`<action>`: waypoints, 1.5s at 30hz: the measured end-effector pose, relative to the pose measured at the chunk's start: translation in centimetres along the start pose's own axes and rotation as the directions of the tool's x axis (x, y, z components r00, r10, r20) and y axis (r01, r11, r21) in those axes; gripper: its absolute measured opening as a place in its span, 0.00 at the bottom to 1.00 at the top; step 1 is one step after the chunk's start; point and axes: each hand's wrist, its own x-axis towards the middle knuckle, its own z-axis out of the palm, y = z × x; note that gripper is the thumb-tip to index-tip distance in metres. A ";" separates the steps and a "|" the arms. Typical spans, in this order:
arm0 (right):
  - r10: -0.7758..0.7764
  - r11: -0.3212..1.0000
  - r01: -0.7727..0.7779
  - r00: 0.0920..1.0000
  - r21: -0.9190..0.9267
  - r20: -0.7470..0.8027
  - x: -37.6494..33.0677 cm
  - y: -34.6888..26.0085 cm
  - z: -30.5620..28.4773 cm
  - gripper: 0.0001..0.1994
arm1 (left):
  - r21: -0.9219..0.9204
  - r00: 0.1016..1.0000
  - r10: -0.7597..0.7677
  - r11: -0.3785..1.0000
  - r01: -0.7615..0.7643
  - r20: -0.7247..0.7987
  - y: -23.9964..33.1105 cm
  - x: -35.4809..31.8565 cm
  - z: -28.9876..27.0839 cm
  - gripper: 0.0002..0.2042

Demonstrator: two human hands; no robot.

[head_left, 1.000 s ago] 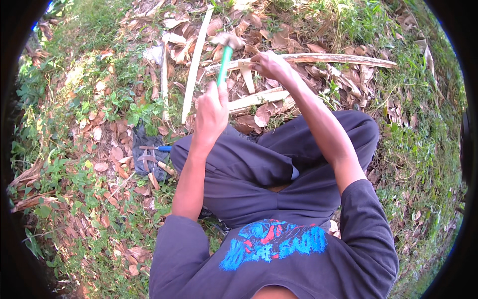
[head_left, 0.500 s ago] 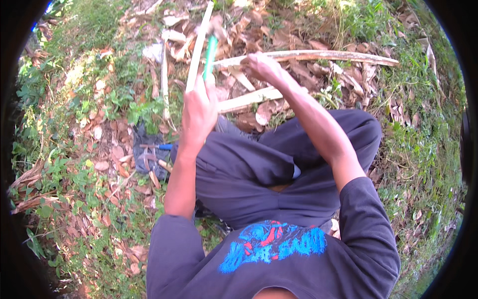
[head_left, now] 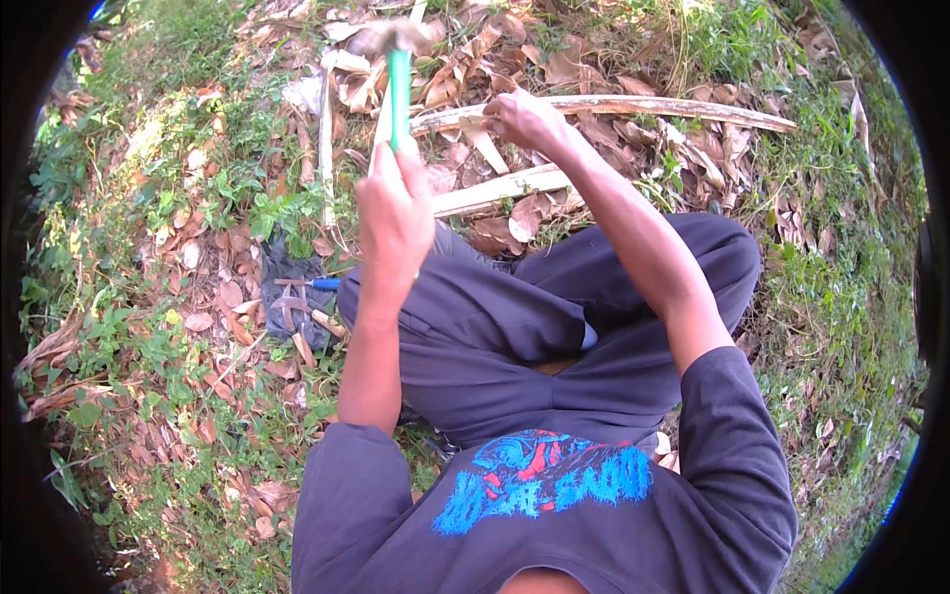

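Dark cloth (head_left: 287,267) on leaf litter left of knee, small tools (head_left: 302,322) lying on it; no closed container visible. Left hand (head_left: 394,213) clenched round green hammer handle (head_left: 399,84); blurred head at top, long axis near vertical, head pointing away from person. Hammer raised higher and more upright than half second earlier. Right hand (head_left: 524,119) grasping long pale split stick (head_left: 633,107), which lies roughly horizontal across dry leaves; second stick (head_left: 500,188) nearer knees.
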 end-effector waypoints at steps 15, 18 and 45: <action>0.006 1.000 -0.006 1.000 0.019 -0.002 -0.6 0.3 -0.6 0.13 | 0.147 0.986 -0.008 0.989 -0.017 0.165 -2.9 -1.0 2.6 0.15; 0.049 0.999 -0.050 0.999 0.007 0.003 0.0 0.9 -0.9 0.13 | -0.014 0.997 0.071 0.997 -0.071 0.003 0.4 0.3 1.0 0.13; -0.026 0.994 0.034 0.997 -0.107 0.075 -0.3 1.1 -1.8 0.13 | 0.120 0.996 0.088 0.989 -0.091 0.030 -2.8 0.3 3.1 0.15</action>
